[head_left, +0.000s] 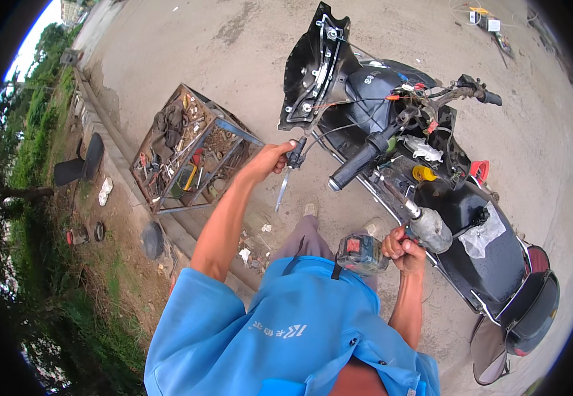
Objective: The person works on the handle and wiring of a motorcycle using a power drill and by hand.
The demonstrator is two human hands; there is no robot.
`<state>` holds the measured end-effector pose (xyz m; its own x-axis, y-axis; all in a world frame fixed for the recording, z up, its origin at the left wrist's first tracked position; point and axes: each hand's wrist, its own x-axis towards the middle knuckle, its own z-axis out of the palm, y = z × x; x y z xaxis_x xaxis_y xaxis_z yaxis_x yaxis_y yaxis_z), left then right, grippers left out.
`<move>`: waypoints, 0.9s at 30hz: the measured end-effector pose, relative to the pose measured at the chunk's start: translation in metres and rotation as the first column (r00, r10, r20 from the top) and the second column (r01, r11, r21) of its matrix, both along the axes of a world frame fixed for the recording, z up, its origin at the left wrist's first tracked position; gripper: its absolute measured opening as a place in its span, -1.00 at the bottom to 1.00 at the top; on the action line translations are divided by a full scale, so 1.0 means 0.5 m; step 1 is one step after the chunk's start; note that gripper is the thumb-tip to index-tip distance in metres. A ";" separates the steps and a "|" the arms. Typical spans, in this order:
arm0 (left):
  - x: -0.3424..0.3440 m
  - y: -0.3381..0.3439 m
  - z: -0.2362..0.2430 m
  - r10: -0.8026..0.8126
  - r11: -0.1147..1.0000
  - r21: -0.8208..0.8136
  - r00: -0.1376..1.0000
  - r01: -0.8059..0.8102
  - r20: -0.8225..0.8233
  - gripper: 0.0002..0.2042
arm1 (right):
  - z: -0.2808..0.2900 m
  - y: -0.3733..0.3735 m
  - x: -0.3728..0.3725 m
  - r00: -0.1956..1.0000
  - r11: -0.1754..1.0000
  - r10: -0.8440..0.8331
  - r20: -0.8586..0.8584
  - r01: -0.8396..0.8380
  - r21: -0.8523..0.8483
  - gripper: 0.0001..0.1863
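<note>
My left hand (272, 160) is stretched out and grips a brake lever assembly (291, 165), whose silver lever hangs down and whose cable runs to the scooter. My right hand (402, 249) is closed on the handle of a cordless impact driver (392, 241) with a grey head and a red-and-black battery. The driver's bit points up at the scooter's handlebar area, just below the black left grip (356, 165). The black scooter (445, 198) stands in front of me with its front panels off and wires exposed.
A rusty metal rack (191, 148) full of tools and parts stands to the left on the concrete. A detached black front panel (313, 63) leans up at the scooter's nose. Grass, a kerb and scattered parts lie far left. Cables lie on the ground top right.
</note>
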<state>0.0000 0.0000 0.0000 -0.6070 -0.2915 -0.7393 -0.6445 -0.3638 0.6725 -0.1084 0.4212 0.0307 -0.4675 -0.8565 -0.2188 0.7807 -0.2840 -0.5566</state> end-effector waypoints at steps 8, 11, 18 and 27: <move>-0.093 0.019 -0.124 -0.534 0.724 -0.411 0.828 0.554 0.174 -0.40 | 0.023 -0.127 0.135 0.977 0.977 -0.212 -0.008 0.211 -0.042 -0.71; -0.109 0.038 -0.155 -0.491 0.788 -0.402 0.870 0.467 0.047 -0.41 | 0.031 -0.143 0.169 0.966 0.966 -0.258 -0.017 0.257 -0.028 -0.71; -0.118 0.058 -0.193 -0.184 0.942 -0.312 0.968 0.124 -0.170 -0.51 | 0.049 -0.157 0.208 0.928 0.928 -0.369 0.055 0.371 -0.035 -0.71; -0.153 -0.014 0.051 -0.265 0.793 -0.598 0.949 0.114 -0.171 -0.40 | 0.051 -0.179 0.188 0.920 0.919 -0.382 0.083 0.388 -0.074 -0.71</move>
